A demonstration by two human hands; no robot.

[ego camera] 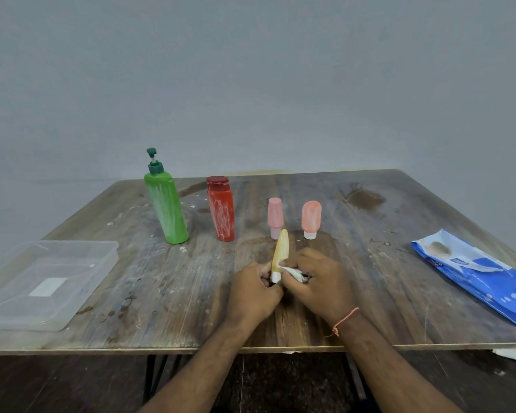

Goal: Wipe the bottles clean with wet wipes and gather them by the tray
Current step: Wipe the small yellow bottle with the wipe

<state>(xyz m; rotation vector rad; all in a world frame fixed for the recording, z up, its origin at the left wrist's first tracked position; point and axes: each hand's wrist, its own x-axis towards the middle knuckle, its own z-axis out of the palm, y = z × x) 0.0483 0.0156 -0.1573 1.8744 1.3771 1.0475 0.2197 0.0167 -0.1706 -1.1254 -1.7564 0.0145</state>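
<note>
Yellow bottle (280,251) is mid-wipe: left hand (252,290) grips its cap end, right hand (319,281) fingers pinch the wipe (291,272); next, carry it toward the tray (42,281).

Worn matt wood table (370,293), clear plastic tray (81,281), glossy wipes pack (489,281)

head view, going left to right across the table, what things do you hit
clear tray → green pump bottle → red bottle → pink bottle → peach bottle → blue wipes pack
</note>
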